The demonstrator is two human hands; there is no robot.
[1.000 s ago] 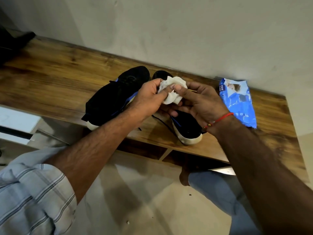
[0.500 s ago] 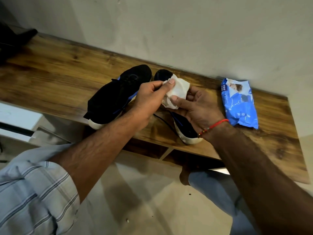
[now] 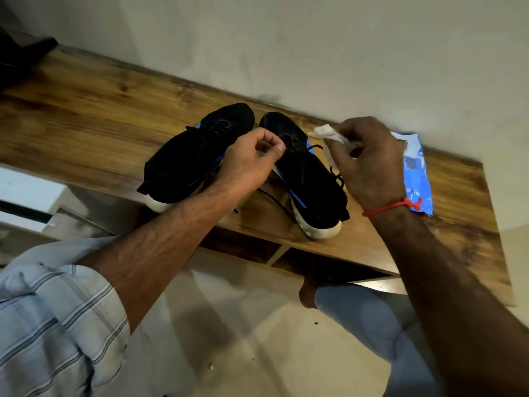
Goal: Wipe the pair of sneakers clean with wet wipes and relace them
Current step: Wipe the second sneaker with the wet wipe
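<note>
Along the shelf's back edge, by the wall, two black sneakers stand side by side, toes to the wall, heels at the front edge. The left sneaker looks untouched. The right sneaker has loose laces trailing over its side, and its white sole looks smudged, so I'd judge the wiping barely begun and the relacing all ahead. At the shelf's right end lies the blue wipes pack, flat against the wall; whether it's open or how many wipes remain I can't tell. The right hand grasps a crumpled white wipe just beside the right sneaker's toe. The left hand is curled over that shoe's tongue, thumb and forefinger pinched together; whether they hold a lace I can't make out.
</note>
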